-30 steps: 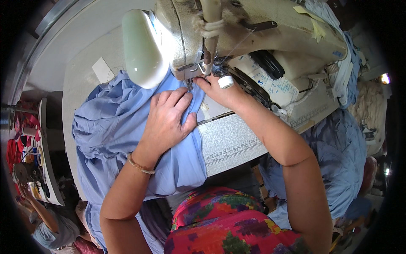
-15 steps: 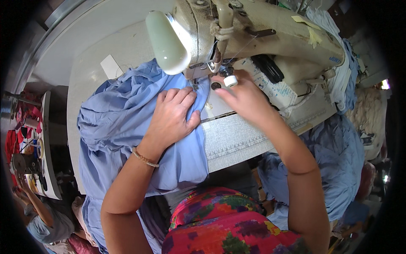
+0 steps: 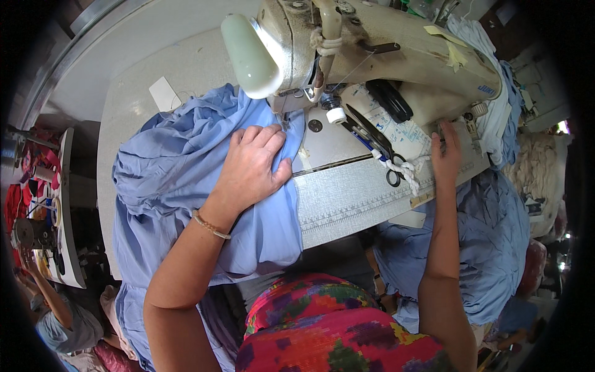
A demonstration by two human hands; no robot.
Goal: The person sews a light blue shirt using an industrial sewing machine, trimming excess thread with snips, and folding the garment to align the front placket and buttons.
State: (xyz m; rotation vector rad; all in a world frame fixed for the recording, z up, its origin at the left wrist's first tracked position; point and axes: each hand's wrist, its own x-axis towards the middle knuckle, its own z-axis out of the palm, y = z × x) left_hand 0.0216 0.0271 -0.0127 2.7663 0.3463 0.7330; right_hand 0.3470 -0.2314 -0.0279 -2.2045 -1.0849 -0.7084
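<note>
My left hand (image 3: 257, 164) lies flat on light blue cloth (image 3: 167, 167), fingers spread, just in front of the needle area of the sewing machine (image 3: 372, 56). The bunched cloth covers the left of the machine table and hangs over its front edge. My right hand (image 3: 446, 155) is at the right of the table, by the foot of the machine arm; its fingers stretch away from me and I see nothing held. Between my hands lie dark scissors (image 3: 375, 137) with white cord (image 3: 403, 170) by their handles, beside a blue pen-like stick (image 3: 359, 133).
A patterned paper (image 3: 412, 139) and a black oblong object (image 3: 389, 101) lie under the machine arm. A ruler strip (image 3: 365, 201) runs along the front. More blue cloth (image 3: 483, 242) is heaped at the right. Another person (image 3: 68, 325) works at far left.
My right hand has moved from beside the needle to the right end of the table, uncovering the scissors and cord. My left hand stays on the cloth.
</note>
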